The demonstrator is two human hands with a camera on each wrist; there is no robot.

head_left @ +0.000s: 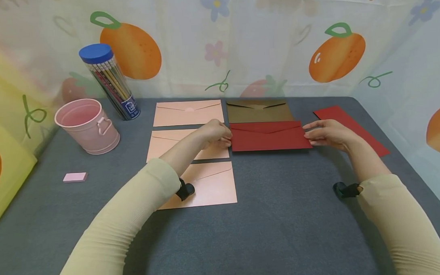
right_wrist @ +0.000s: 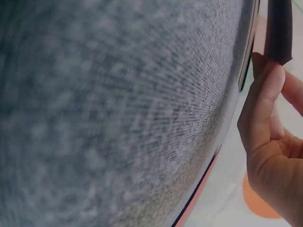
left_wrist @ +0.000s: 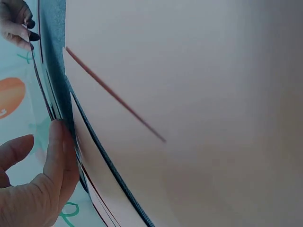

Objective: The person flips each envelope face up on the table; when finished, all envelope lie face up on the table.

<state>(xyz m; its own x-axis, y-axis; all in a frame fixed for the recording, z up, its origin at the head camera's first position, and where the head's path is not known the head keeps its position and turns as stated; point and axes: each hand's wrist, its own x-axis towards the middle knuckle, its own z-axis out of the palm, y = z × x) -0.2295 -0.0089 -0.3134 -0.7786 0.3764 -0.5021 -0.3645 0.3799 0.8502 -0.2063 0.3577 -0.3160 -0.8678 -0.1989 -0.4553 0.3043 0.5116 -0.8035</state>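
Note:
A red envelope [head_left: 267, 136] lies sideways between the two hands, flap side up, slightly raised above the table. My right hand [head_left: 328, 134] pinches its right end; in the right wrist view the thumb and fingers meet on the dark-looking envelope corner [right_wrist: 279, 33]. My left hand [head_left: 215, 133] is at its left end, over the middle peach envelope [head_left: 169, 143]. In the left wrist view the left fingers [left_wrist: 56, 156] are fairly straight at the red envelope's end, with the thumb held apart. A brown envelope [head_left: 257, 112] sits just behind the red one.
More peach envelopes lie at the back [head_left: 188, 113] and front [head_left: 210, 184] of the left column. Another red envelope [head_left: 354, 128] lies slanted at the right. On the left are a pink bucket [head_left: 92, 132], a blue-lidded pencil jar [head_left: 110, 82] and a pink eraser-like block [head_left: 75, 177].

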